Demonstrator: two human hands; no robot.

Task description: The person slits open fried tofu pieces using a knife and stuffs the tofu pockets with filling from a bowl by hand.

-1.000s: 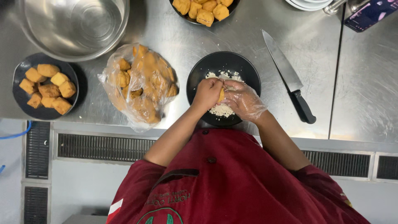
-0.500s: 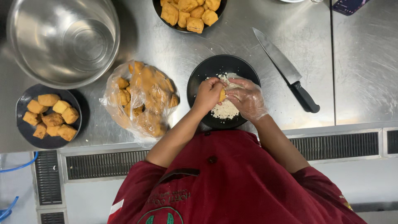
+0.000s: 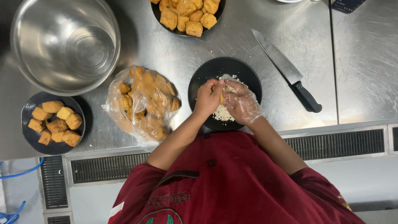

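Both my hands meet over a black bowl (image 3: 204,74) that has white crumbs (image 3: 222,113) in it, at the counter's near edge. My bare left hand (image 3: 208,97) pinches a small golden fried tofu piece (image 3: 222,98). My right hand (image 3: 242,104), in a clear plastic glove, presses against the same piece from the other side. The fingers hide most of the piece.
A clear plastic bag of fried tofu (image 3: 143,103) lies left of the bowl. Further left is a black plate (image 3: 25,113) of tofu, with a large steel bowl (image 3: 66,43) behind it. Another dark dish (image 3: 158,17) of tofu sits at the back. A black-handled knife (image 3: 286,74) lies to the right.
My hands have stayed together over the black bowl, working the tofu piece. The view has shifted slightly, so the counter things sit a little lower in the frame.
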